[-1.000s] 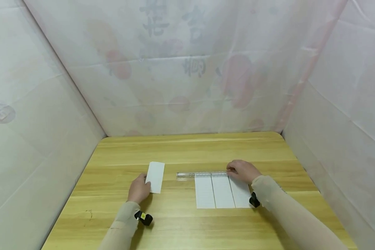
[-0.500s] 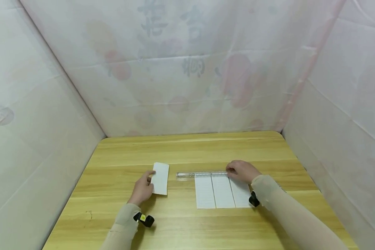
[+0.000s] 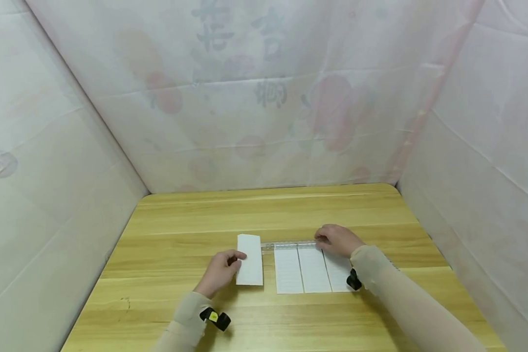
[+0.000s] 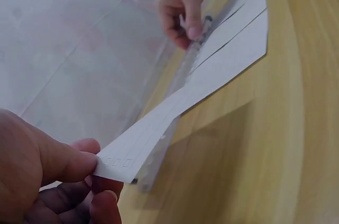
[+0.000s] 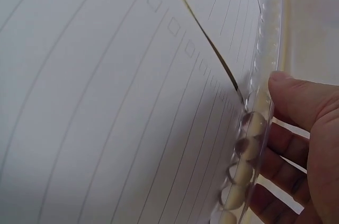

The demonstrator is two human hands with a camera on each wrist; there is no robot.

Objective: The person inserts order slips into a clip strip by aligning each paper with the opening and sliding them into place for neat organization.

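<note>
My left hand [image 3: 223, 270] pinches the left edge of a narrow white sheet [image 3: 250, 261] between thumb and fingers, holding it above the table. In the left wrist view, that sheet [image 4: 142, 144] shows faint lines and a row of small printed boxes. Past its right edge, a clear plastic binder strip with rings [image 3: 268, 246] lies across the top of several lined white sheets [image 3: 288, 271] set side by side. At the strip's right end, my right hand [image 3: 341, 240] grips it with thumb and fingers; the right wrist view shows the thumb [image 5: 288, 94] on the clear strip [image 5: 259, 128].
The wooden table [image 3: 193, 210] has rounded back corners. Pale printed fabric [image 3: 255, 122] walls it in at the back and both sides. Each wrist wears a small black camera, such as the one on the left wrist [image 3: 215, 318].
The left hand has carried its white sheet rightward and slightly nearer, so that it now covers the left end of the clear strip. The right hand has hardly moved.
</note>
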